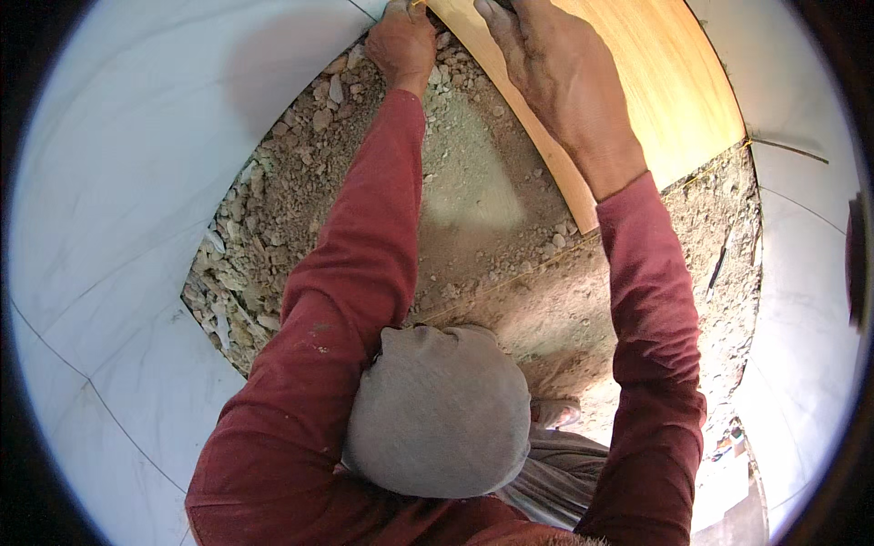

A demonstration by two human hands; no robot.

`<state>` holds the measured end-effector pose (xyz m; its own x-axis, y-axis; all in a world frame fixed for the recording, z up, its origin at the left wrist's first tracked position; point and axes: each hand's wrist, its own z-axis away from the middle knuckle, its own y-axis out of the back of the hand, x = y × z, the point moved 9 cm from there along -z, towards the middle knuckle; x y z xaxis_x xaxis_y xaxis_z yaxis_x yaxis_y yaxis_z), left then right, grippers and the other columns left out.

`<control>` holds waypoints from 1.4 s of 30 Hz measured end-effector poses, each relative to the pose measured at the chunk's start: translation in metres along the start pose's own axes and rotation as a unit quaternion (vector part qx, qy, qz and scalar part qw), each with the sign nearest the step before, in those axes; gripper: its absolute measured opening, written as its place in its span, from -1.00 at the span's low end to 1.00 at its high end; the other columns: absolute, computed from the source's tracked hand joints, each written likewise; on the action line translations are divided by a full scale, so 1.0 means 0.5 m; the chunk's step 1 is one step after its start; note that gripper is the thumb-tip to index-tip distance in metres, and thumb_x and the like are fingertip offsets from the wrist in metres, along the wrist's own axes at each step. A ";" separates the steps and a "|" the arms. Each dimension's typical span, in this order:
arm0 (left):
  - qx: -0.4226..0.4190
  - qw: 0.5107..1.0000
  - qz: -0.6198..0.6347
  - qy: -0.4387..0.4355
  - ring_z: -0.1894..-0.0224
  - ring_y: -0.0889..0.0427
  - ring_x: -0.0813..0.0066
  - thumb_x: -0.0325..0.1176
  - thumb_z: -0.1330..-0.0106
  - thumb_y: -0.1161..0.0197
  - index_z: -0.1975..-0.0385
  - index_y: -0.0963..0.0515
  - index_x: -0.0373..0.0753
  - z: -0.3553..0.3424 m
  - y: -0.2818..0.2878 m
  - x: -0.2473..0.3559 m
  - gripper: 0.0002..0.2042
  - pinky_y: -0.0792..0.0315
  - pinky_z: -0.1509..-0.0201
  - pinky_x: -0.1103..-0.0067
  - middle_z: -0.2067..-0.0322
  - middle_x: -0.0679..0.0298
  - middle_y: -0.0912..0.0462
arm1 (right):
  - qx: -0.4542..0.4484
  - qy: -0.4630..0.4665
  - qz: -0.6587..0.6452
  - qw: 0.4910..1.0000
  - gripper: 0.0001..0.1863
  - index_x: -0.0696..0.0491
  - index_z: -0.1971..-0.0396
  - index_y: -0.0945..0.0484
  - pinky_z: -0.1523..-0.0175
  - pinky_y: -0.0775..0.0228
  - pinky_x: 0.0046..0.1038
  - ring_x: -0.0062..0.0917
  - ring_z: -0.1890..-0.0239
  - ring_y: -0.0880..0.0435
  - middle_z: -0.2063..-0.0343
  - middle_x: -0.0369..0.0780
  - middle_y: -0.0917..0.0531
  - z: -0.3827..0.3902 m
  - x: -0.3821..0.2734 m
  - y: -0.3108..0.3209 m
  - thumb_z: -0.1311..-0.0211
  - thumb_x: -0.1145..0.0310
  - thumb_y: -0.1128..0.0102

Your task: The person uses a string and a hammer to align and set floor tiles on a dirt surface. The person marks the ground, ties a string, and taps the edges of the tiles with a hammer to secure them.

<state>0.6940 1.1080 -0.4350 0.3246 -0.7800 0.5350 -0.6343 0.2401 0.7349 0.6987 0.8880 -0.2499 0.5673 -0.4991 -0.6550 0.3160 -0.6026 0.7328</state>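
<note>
My left hand [402, 47] is closed at the top edge of the picture, beside the near corner of the rubble. A bit of yellow string [417, 3] shows at its fingertips. To its right, my right hand [569, 86] is over a wood-look tile [678, 82], its fingers curled and partly cut off by the top edge. Something dark shows between its thumb and fingers, too little of it to name. The tile lies on a bed of loose soil and rubble [473, 173], its left edge standing above the dirt.
Pale marbled floor tiles [127, 182] border the dirt on the left, and more white tiles [801, 237] lie to the right. A thin yellow line runs across the soil along the tile's near edge. My bent knee [437, 409] in grey cloth rises between my arms.
</note>
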 end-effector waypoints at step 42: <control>0.018 1.000 -0.014 -0.008 0.47 -0.66 -0.16 0.02 -0.46 -0.05 0.42 -0.64 -0.30 -0.001 0.013 0.066 -0.53 -0.47 0.34 0.08 0.54 -0.08 -0.66 | 0.017 -0.017 0.125 0.992 -0.77 0.03 0.04 -0.43 0.25 -0.53 -0.02 0.05 0.35 -0.69 0.39 0.03 -0.70 -0.011 0.087 -0.059 -0.45 0.23 -0.02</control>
<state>0.7009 1.0839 -0.4122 0.3317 -0.7947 0.5084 -0.6506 0.1976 0.7333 0.7181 0.8877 -0.2989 0.5983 -0.6556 -0.4607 0.1423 -0.4789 0.8663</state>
